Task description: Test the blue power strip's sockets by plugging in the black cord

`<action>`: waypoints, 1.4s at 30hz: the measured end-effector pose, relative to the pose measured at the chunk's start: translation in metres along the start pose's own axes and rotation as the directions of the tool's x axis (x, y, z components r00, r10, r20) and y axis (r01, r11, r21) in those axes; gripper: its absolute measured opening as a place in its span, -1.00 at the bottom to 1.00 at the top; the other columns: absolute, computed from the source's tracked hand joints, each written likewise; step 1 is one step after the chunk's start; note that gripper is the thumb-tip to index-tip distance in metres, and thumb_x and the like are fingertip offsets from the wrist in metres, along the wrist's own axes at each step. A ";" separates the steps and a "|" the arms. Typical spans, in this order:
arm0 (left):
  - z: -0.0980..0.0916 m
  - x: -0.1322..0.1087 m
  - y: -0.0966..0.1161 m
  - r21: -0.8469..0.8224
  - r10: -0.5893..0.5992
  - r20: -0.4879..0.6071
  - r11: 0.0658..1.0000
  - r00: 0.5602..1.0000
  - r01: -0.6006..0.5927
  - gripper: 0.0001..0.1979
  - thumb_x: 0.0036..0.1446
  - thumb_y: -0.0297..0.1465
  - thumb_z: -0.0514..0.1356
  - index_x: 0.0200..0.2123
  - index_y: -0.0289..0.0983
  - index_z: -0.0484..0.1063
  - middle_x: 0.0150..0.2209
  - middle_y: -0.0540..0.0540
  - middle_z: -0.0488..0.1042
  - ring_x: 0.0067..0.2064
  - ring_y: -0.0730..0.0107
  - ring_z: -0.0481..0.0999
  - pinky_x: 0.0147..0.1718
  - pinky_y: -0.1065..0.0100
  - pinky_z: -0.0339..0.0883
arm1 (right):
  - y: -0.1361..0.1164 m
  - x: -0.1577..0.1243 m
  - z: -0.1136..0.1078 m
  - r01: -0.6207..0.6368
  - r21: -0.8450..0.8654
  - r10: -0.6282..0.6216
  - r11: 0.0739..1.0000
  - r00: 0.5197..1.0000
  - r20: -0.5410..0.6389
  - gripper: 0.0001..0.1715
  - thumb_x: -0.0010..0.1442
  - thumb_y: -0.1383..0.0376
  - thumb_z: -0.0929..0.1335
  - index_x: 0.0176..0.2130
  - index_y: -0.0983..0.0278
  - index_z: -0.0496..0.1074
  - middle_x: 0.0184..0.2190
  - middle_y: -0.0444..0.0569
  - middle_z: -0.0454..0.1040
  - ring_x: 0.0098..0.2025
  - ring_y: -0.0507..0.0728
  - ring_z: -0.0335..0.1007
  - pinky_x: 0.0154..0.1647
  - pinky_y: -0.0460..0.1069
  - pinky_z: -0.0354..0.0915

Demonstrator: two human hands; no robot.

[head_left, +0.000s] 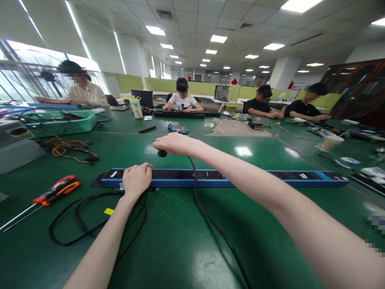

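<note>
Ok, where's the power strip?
In the head view, the power strip crosses the middle of the picture on the tabletop, right of the red-handled screwdriver, its left part under the left hand.

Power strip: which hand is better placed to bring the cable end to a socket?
Likely the right hand: it grips the black cable by its dark end, near the sockets. The left hand rests on the power strip, toward its left end.
</note>
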State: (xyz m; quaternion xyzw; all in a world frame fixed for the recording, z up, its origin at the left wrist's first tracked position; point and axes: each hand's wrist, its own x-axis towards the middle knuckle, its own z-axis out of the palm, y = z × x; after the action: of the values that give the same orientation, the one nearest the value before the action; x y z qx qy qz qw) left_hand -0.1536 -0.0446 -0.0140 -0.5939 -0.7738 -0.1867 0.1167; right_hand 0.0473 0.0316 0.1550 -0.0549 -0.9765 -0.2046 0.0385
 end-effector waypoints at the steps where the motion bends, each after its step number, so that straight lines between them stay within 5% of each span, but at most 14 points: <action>1: 0.000 0.000 0.000 -0.003 -0.004 -0.002 1.000 1.000 0.004 -0.53 0.42 -0.27 -0.10 -0.04 -0.10 0.64 -0.15 -0.18 0.68 0.03 0.07 0.58 0.10 0.09 0.19 | 0.003 -0.006 -0.002 0.026 -0.008 -0.026 1.000 1.000 0.005 -0.83 0.45 0.47 0.32 0.01 0.33 0.44 0.02 0.09 0.58 -0.04 0.15 0.56 -0.19 -0.01 0.32; 10: 0.000 -0.001 0.001 -0.001 -0.010 0.015 1.000 1.000 0.010 -0.55 0.41 -0.27 -0.09 -0.04 -0.08 0.63 -0.15 -0.18 0.67 0.02 0.08 0.58 0.08 0.09 0.19 | -0.024 -0.035 0.017 0.162 -0.012 -0.161 0.987 0.984 0.071 -0.81 0.47 0.42 0.32 0.03 0.26 0.47 -0.01 0.04 0.58 -0.07 0.14 0.56 -0.34 -0.01 0.24; 25: -0.002 -0.002 0.002 0.014 0.005 -0.002 1.000 1.000 -0.005 -0.54 0.40 -0.28 -0.09 -0.07 -0.12 0.64 -0.16 -0.20 0.66 0.00 0.07 0.58 0.07 0.10 0.19 | -0.035 -0.015 0.042 0.247 -0.087 -0.235 0.965 0.964 0.124 -0.83 0.47 0.41 0.32 -0.01 0.32 0.50 -0.08 0.07 0.65 -0.13 0.20 0.63 -0.31 0.03 0.34; 42: -0.005 -0.003 0.003 0.023 0.002 0.017 1.000 1.000 -0.002 -0.54 0.41 -0.27 -0.10 -0.05 -0.12 0.62 -0.14 -0.21 0.67 0.02 0.08 0.58 0.08 0.10 0.19 | -0.038 -0.013 0.038 0.258 -0.090 -0.243 0.962 0.958 0.151 -0.84 0.42 0.42 0.36 -0.06 0.31 0.54 -0.10 0.08 0.68 -0.12 0.21 0.66 -0.26 0.05 0.39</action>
State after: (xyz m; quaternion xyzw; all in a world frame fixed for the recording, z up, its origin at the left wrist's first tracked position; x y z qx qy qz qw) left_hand -0.1498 -0.0484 -0.0099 -0.5949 -0.7762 -0.1728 0.1172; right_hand 0.0533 0.0111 0.1041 0.0531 -0.9634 -0.2562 -0.0587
